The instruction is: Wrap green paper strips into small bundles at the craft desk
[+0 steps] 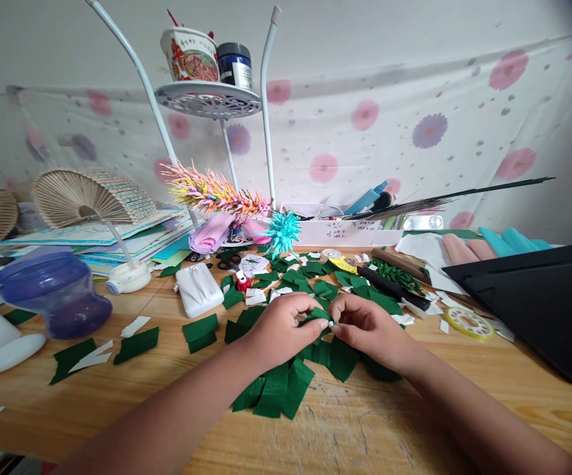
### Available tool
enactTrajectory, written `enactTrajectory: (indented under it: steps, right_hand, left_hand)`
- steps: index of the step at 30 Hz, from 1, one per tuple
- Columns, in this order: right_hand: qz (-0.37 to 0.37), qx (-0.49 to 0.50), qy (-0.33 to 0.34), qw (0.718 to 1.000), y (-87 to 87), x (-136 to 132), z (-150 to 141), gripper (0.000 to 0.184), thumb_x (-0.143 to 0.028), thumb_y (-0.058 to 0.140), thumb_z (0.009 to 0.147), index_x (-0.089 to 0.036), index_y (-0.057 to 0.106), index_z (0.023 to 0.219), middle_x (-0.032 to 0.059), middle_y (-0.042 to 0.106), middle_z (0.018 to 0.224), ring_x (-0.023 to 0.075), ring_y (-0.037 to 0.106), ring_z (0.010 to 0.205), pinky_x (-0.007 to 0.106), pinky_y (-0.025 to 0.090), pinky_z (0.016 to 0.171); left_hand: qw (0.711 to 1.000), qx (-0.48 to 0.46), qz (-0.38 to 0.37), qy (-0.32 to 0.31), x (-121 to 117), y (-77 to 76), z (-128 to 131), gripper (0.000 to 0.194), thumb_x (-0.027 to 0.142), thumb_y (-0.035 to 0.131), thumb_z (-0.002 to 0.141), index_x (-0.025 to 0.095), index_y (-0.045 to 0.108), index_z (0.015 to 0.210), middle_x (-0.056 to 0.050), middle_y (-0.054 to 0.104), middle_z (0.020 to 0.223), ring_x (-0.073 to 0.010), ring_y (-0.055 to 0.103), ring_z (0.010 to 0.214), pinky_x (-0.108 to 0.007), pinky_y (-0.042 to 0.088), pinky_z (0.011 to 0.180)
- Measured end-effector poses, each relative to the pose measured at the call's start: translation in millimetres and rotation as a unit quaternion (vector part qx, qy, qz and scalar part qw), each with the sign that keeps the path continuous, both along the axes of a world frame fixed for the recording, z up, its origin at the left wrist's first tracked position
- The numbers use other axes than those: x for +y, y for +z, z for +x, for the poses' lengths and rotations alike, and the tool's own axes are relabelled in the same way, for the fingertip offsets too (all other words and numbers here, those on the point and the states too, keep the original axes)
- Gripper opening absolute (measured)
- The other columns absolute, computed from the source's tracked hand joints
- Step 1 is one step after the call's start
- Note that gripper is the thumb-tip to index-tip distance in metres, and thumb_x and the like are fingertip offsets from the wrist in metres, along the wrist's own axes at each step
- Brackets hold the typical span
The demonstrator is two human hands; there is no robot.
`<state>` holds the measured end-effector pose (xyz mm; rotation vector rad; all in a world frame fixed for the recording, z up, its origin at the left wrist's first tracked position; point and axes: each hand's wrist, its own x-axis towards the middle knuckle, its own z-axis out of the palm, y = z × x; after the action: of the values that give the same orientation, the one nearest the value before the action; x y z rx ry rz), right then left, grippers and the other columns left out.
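A piece of dark green crepe paper (319, 315) is pinched between both hands above the middle of the table. My left hand (286, 328) is closed on its left part, thumb along the lower edge. My right hand (372, 333), also closed, pinches the right end, where a tiny white bit shows by the fingertips. Below and in front of the hands lie loose green crepe paper strips (272, 390). More green pieces and white paper scraps are scattered behind the hands.
A white box (199, 290), a blue plastic container (61, 290) and a small fan (130, 276) stand left. At right lie a yellow tape roll (468, 322), a black board (538, 303) and a black-handled tool (394, 288). Behind are a white rack (209, 100) and colourful paper flowers (221, 192).
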<state>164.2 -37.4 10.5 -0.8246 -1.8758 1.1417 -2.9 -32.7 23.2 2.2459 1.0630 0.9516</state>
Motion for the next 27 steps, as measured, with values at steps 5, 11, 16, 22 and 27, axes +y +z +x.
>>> enactTrajectory:
  steps: [5,11,16,22,27]
  right_hand:
    - [0.039,-0.031,-0.03,0.998,5.3,0.5,1.6,0.009,-0.011,0.048,0.067,-0.017,0.041,0.065,-0.003,0.044,0.06,0.0091,0.04,0.055,0.021,0.032,0.052]
    - [0.075,-0.042,-0.041,0.995,5.7,1.4,3.3,0.011,-0.007,0.048,0.064,-0.017,0.043,0.063,-0.0033,0.044,0.06,0.0085,0.04,0.055,0.02,0.033,0.052]
    - [0.054,-0.038,-0.019,0.998,4.0,2.8,5.1,0.009,-0.013,0.054,0.067,-0.015,0.046,0.065,-0.0036,0.044,0.06,0.0078,0.039,0.055,0.019,0.032,0.051]
    - [-0.026,0.022,0.033,0.999,1.2,4.8,9.7,0.011,-0.023,0.057,0.07,-0.015,0.05,0.069,-0.0023,0.048,0.063,0.0088,0.043,0.058,0.021,0.034,0.054]
    - [-0.044,0.035,0.033,0.998,0.8,4.9,9.8,0.015,-0.029,0.055,0.072,-0.015,0.05,0.068,-0.0025,0.048,0.061,0.0094,0.045,0.057,0.021,0.035,0.053]
  left_hand:
    - [0.999,-0.011,-0.051,-0.006,-0.6,2.6,0.9,0.009,0.019,0.047,0.07,0.014,0.054,0.068,0.002,0.048,0.063,-0.0104,0.043,0.062,-0.02,0.034,0.056]
    - [0.998,0.009,-0.064,-0.019,1.3,3.1,-0.4,0.011,0.024,0.05,0.07,0.013,0.054,0.069,0.001,0.047,0.066,-0.0113,0.044,0.065,-0.021,0.035,0.059]
    - [0.997,0.016,-0.072,-0.024,3.2,-2.4,0.0,0.013,0.025,0.049,0.072,0.013,0.055,0.072,0.001,0.048,0.066,-0.0108,0.043,0.063,-0.021,0.034,0.057]
    - [0.996,0.0,-0.09,-0.023,3.2,-2.8,0.4,0.015,0.026,0.047,0.073,0.012,0.054,0.07,0.001,0.046,0.064,-0.0102,0.041,0.06,-0.021,0.033,0.054]
    - [0.994,-0.024,-0.1,-0.028,2.5,-4.9,0.9,0.015,0.026,0.048,0.072,0.013,0.053,0.069,0.002,0.044,0.062,-0.01,0.04,0.06,-0.02,0.033,0.054]
